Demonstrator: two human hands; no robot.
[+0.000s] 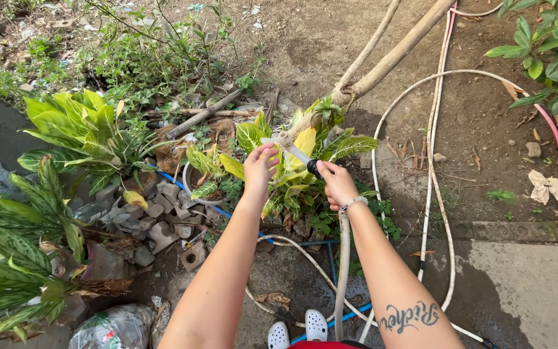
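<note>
My left hand (259,165) pinches the white tip of a hose nozzle (290,147) held out over the plants. My right hand (336,181) grips the black collar where the nozzle meets a pale hose (343,271), which hangs down between my arms. A bead bracelet sits on my right wrist. Below the nozzle grows a croton plant (305,174) with yellow and green leaves. My feet in white clogs (298,328) show at the bottom edge.
Broad-leaved green plants (79,129) fill the left side above broken concrete pieces (156,220). White and pink hoses (434,161) loop over bare soil on the right. A leaning tree trunk (389,58) rises behind. A wet concrete slab (518,291) lies lower right.
</note>
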